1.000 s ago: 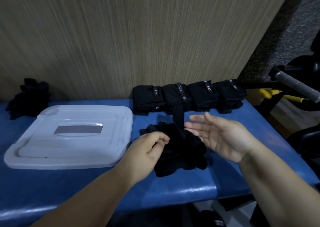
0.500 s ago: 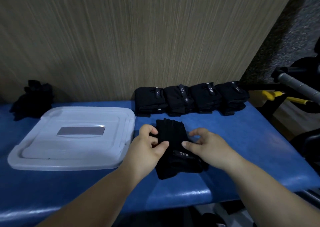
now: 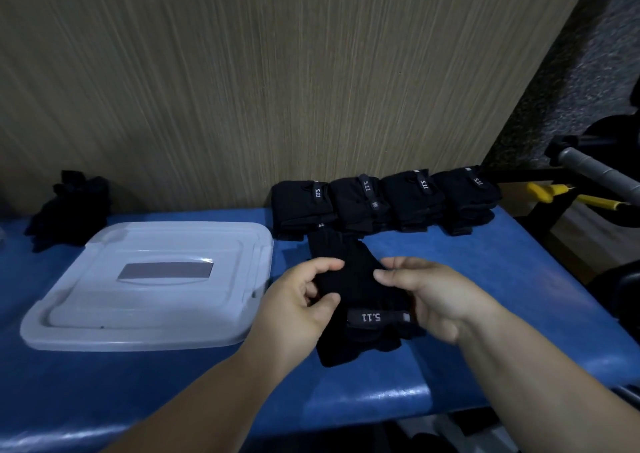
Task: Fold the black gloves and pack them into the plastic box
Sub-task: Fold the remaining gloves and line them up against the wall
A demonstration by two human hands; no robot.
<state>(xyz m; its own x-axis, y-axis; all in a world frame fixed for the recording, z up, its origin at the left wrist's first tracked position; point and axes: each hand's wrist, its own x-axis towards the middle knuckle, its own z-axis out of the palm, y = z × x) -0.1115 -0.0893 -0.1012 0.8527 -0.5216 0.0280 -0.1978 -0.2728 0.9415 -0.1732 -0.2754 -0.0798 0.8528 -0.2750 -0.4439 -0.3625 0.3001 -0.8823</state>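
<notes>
One head-worn wide-angle view looks forward and down, close over the hands [image 3: 363, 300], across the blue tabletop [image 3: 502, 279] to the wall [image 3: 277, 71] behind.

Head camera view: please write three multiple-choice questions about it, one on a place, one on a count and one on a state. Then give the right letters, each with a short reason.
1. Where is the plastic box on the blue table?
A. left of the hands
B. right of the hands
C. on the floor

2. How many folded glove bundles lie in the row by the wall?
A. two
B. four
C. six

3. What are the left hand and the right hand doing?
A. resting with nothing in them
B. both holding one glove
C. pointing upward

Answers:
1 A, the plastic box sits to the left of the left hand.
2 B, four bundles lie side by side.
3 B, the fingers of both hands curl on the glove in front.
</notes>
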